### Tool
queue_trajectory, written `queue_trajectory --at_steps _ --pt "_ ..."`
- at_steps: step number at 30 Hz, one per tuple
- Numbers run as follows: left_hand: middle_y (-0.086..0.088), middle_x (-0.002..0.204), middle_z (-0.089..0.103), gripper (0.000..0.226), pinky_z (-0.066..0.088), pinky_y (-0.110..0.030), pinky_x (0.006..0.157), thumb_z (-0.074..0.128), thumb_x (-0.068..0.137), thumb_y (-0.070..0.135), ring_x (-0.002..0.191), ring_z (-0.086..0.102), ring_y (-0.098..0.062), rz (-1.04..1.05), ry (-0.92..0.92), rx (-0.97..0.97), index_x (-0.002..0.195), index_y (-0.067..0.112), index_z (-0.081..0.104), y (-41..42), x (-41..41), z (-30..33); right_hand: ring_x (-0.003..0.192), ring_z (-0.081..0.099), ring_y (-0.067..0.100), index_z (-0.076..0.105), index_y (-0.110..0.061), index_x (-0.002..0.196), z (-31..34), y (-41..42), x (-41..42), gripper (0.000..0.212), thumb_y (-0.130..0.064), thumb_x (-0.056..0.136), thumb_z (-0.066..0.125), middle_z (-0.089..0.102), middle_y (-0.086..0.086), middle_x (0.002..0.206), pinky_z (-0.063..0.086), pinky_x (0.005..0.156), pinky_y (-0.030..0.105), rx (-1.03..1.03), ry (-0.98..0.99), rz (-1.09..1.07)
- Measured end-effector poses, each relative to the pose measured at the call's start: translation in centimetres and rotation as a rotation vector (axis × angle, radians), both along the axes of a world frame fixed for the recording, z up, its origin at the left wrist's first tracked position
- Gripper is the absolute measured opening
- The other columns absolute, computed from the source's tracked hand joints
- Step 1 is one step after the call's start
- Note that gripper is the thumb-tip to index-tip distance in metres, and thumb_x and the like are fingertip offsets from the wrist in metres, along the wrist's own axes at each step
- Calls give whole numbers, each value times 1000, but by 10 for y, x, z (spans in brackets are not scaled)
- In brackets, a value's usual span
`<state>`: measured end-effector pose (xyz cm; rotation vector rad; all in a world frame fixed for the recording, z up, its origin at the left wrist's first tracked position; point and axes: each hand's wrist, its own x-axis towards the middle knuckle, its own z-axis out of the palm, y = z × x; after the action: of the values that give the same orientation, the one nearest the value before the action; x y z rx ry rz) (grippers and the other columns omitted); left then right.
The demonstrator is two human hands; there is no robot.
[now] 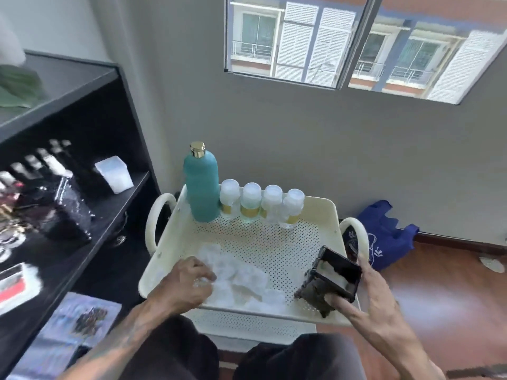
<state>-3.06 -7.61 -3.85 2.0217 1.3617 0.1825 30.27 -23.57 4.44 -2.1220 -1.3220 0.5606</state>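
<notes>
- Two hands work over a cream perforated tray (274, 242) that fills the middle of the view, with looped handles at its 9 and 3 o'clock sides.
- The left hand (182, 281) is at the tray's 7 o'clock corner. Its knuckles are up and its fingers are curled down into a white crumpled wad (241, 278); blur hides how much of it they clasp.
- The white crumpled wad lies along the tray's near edge, spreading from 7 o'clock toward 5 o'clock.
- The right hand (375, 294) is at the 4 o'clock corner and grips a dark box (329, 281), with the thumb up its right side and fingers under its near face.
- The dark box is tilted, its open mouth turned up and away. Its lower edge is down at the tray floor, just beside the wad's right end.
- A teal bottle (201, 187) with a gold cap stands upright at the tray's 11 o'clock corner.
- Four small jars (251, 201) with frosted lids stand in a row along the far wall from 12 toward 1 o'clock, the first just beside the bottle.
- A black shelf unit (90, 111) holding blurred clutter stands at 9 o'clock from the tray.
- A blue bag (384, 231) lies on the floor at 3 o'clock, past the right handle.
</notes>
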Motion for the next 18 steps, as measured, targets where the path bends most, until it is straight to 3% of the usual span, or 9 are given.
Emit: queue_trajectory --at_steps 3,6,9,13,15,18 --pt "26 111 47 23 38 -26 88 62 76 50 116 41 0 44 18 14 97 44 66 1 5 -5 128 40 15 42 -30 144 25 2 -28 75 -44 78 75 46 -5 137 36 103 34 224 -328 -44" --pt "26 109 46 27 39 -28 84 64 71 54 113 41 0 61 15 -7 96 43 67 2 6 -2 108 51 0 59 -37 122 42 25 -72 39 -50 86 63 54 -17 117 45 86 25 361 -292 52" --pt "25 108 45 23 38 -27 85 67 73 49 113 41 0 65 -2 -12 95 42 69 2 5 -1 105 54 -3 57 -38 122 21 64 -109 35 -50 90 59 55 -20 116 49 92 27 63 -207 280" --pt "22 108 49 9 39 -25 86 73 75 43 112 43 0 98 -19 4 82 38 71 1 6 -2 120 48 15 41 -27 142 -39 112 -126 57 -47 92 58 44 -3 138 44 102 34 -326 -261 289" --pt "21 107 50 10 39 -24 84 76 75 42 110 43 0 101 -15 14 79 36 70 2 6 -4 115 47 18 41 -25 141 -62 119 -127 58 -44 90 61 42 2 136 45 99 35 -416 -294 248" --pt "21 108 51 12 38 -22 80 77 76 42 108 44 0 103 -8 37 77 35 67 3 6 -6 106 45 18 49 -26 132 -78 118 -124 43 -38 91 56 46 3 127 47 96 37 -424 -319 214"
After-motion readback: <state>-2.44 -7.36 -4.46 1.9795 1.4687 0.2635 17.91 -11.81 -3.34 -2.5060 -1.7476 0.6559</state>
